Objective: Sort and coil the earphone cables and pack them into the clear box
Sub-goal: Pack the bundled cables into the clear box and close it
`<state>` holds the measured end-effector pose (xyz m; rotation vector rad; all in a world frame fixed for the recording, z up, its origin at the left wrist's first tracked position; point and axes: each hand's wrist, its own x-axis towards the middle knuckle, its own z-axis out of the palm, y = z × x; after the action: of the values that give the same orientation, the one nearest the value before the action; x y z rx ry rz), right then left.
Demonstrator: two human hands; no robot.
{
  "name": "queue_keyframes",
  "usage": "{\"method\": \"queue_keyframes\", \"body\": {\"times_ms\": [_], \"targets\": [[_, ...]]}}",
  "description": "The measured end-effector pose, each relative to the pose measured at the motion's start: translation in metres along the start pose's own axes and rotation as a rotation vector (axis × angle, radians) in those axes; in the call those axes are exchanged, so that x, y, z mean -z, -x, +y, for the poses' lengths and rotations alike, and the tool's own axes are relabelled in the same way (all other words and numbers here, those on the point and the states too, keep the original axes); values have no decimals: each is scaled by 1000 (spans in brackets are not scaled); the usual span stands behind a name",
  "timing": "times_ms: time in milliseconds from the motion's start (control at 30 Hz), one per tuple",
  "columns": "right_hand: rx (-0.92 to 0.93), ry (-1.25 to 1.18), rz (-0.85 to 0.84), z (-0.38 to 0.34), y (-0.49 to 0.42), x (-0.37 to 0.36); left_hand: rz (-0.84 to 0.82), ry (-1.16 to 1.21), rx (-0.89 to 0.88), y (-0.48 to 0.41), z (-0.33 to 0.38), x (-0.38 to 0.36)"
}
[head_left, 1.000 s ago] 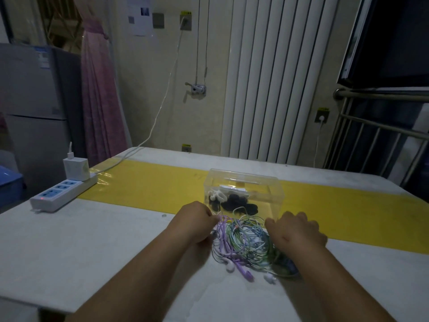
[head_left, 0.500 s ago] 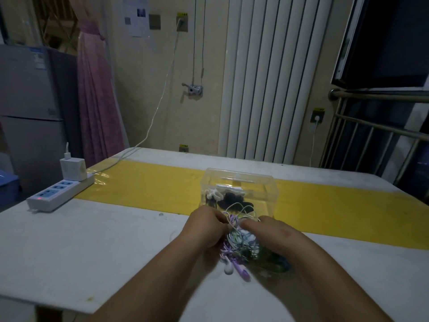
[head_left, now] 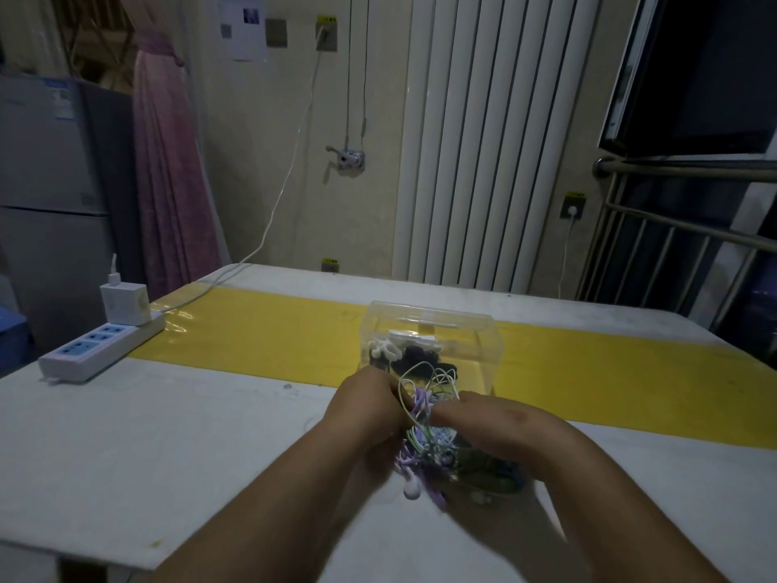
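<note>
Left hand [head_left: 370, 401] and right hand [head_left: 496, 422] pinch the tangled bundle of thin purple, green and white earphone cables [head_left: 424, 422] before the clear plastic box [head_left: 475, 342]. Likely light, limp, snag-prone: grip gathered loops, not earbuds.

Both hands meet just in front of the clear box [head_left: 429, 342] on the white table [head_left: 176, 435]. The left hand [head_left: 370, 408] and the right hand [head_left: 500, 431] both grip a bunched tangle of earphone cables [head_left: 424, 431], purple, green and white, with a white earbud [head_left: 413, 490] dangling beneath. Inside the box lie black and white pieces. Well left of the box sits a power strip [head_left: 99, 347].
</note>
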<state>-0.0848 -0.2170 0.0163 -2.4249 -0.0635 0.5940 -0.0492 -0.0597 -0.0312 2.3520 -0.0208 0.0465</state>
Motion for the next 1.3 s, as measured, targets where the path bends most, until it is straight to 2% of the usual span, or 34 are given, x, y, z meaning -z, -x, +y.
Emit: {"method": "queue_keyframes", "body": {"times_ms": [200, 267, 400, 567, 667, 733, 800, 833, 867, 933, 1000, 1067, 1200, 1300], "targets": [[76, 170, -46, -2, -9, -6, -87, -12, 10, -2, 5, 5], [35, 251, 26, -3, -17, -14, -89, -6, 16, -1, 5, 4], [-161, 405, 276, -3, -25, -36, -111, 48, 49, -2, 2, 5], [-170, 413, 305, -7, -28, -39, -187, 360, 180, -3, 2, 9], [-157, 411, 319, -9, -30, -39, -151, 281, 180, -3, 5, 19], [-141, 356, 325, -9, -33, -39, -47, 99, 106, -3, 3, 25], [-87, 310, 334, -9, -35, -39, 156, -148, -19, 1, 0, 31], [-64, 310, 338, -9, -36, -39, 221, -171, -115, 5, 1, 33], [-42, 320, 343, -10, -37, -40, 203, -153, -221, 8, 0, 35], [10, 345, 355, -11, -40, -41, -18, -151, -409, 10, 0, 38], [78, 345, 353, -8, -41, -40, -196, -279, -475, 6, -5, 33], [152, 336, 309, -4, -41, -37, -177, -355, -527, -2, -14, 25], [311, 326, 180, 3, -40, -23, -95, -333, -536, -18, -30, 13], [378, 332, 182, 4, -47, -17, -51, -426, -552, -22, -31, 14]]}}
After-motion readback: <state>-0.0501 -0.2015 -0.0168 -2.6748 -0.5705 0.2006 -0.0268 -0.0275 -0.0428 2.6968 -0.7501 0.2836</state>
